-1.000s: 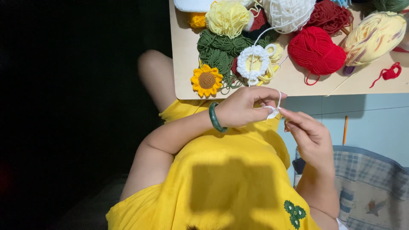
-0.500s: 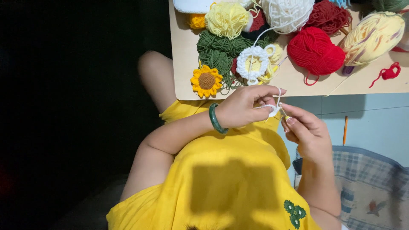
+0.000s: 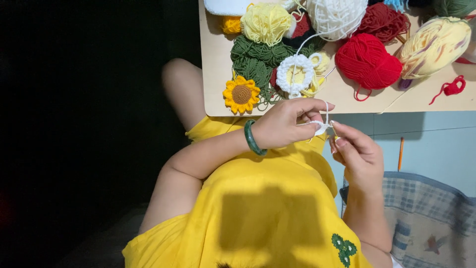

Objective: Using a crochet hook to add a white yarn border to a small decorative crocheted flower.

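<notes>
- Left hand (image 3: 290, 124), mid-frame, pinches a small white crocheted yarn piece (image 3: 321, 128).
- Right hand (image 3: 358, 156), just beside it, fingers curled narrow around a thin hook, barely visible.
- Pale wooden counter (image 3: 214, 74) above carries yarn balls.

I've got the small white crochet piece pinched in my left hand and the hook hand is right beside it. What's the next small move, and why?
Probably bring the right hand a touch left to work into the small white piece. The left hand pinches it at the fingertips, white yarn runs up over that hand toward the white ball, and the right fingertips sit just beside the piece.
</notes>
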